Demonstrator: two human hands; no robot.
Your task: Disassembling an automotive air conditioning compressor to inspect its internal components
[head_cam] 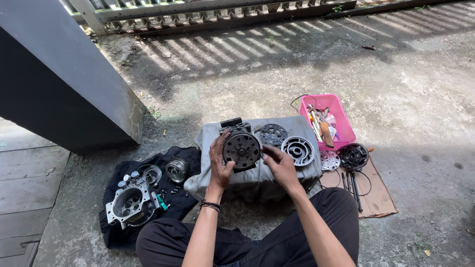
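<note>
A dark round compressor body (241, 148) stands on its side on a grey cloth (292, 123), its slotted end plate facing me. My left hand (219, 163) grips its left edge with the fingers curled around the rim. My right hand (280, 165) rests against its right lower edge, fingers bent toward it. Right beside it on the cloth lie a black perforated disc (273, 134) and a silver plate with curved openings (298, 151).
A black cloth (116, 232) at left holds a silver housing (129, 203), a ring (151, 174), a round cylinder part (176, 169) and small bolts. At right sit a pink tool basket (341, 121), two discs and rods on cardboard (378, 198). A dark pillar (64, 84) stands at left.
</note>
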